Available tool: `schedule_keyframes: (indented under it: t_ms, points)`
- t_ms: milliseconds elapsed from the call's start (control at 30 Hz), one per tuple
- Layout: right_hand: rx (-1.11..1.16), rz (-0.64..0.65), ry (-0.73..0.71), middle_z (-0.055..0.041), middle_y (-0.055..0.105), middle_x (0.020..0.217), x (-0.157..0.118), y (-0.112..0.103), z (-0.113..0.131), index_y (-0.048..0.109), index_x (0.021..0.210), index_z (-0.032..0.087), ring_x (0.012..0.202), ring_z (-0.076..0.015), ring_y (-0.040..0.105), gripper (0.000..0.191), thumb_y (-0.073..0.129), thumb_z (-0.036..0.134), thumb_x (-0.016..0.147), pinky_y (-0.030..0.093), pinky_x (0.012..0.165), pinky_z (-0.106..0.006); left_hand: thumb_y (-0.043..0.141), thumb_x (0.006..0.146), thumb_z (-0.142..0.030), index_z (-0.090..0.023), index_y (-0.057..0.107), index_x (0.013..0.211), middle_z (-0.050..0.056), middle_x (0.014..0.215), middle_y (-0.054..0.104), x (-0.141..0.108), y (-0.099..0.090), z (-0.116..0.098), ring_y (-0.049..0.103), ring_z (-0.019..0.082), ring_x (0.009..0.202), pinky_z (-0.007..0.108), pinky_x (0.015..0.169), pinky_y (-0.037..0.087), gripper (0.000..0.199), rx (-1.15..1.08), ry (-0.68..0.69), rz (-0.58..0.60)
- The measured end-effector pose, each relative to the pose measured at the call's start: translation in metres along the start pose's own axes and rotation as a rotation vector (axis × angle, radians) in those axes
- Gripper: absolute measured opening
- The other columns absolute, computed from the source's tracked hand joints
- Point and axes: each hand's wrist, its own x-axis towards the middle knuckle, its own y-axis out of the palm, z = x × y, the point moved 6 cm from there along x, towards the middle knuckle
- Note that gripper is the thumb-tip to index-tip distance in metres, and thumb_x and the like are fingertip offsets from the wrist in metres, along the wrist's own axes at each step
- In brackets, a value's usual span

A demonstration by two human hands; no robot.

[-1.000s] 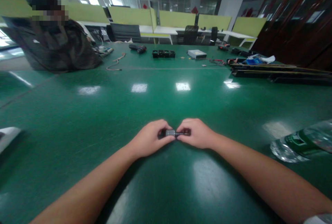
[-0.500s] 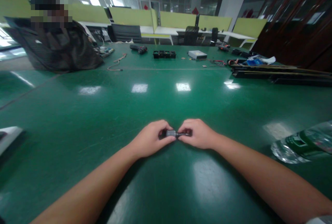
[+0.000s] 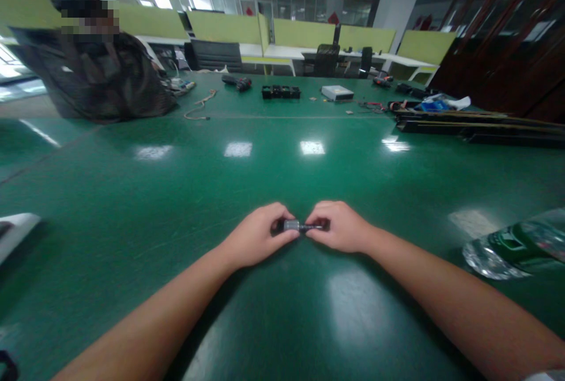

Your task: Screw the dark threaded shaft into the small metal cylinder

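Note:
A small dark cylindrical object with a grey middle band (image 3: 292, 225) lies crosswise between my hands, low over the green table (image 3: 282, 181). My left hand (image 3: 260, 234) pinches its thicker left part between thumb and fingers. On the other side, my right hand (image 3: 339, 227) has its thumb and fingertips closed on the thin dark right end. The fingers hide both ends in part, and the object is too small to name.
A clear bottle with a green label (image 3: 516, 248) lies at the right. A white-edged item (image 3: 17, 231) is at the left edge. Farther back are a black bag (image 3: 110, 80), a black module (image 3: 281, 92), a white box (image 3: 337, 93) and dark strips (image 3: 481, 125).
My right hand has shifted very slightly to the right along the object. My left hand keeps its hold with almost no movement.

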Motion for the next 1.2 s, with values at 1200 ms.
schedule_keyframes:
  t_ms: [1200]
  points:
    - [-0.017,0.066,0.027,-0.0022,0.066,0.073,-0.003,-0.011,-0.008,0.075,0.084,0.016,0.067,-0.0132,0.058,0.007,0.073,0.020,0.078,0.042,0.063,-0.024,0.063,0.091,-0.041,-0.020,0.066,0.098,0.000,0.083,0.062,-0.001,0.001,0.003,0.056,0.016,0.072,0.027,0.065,0.041,0.023,-0.009,-0.024,-0.007]
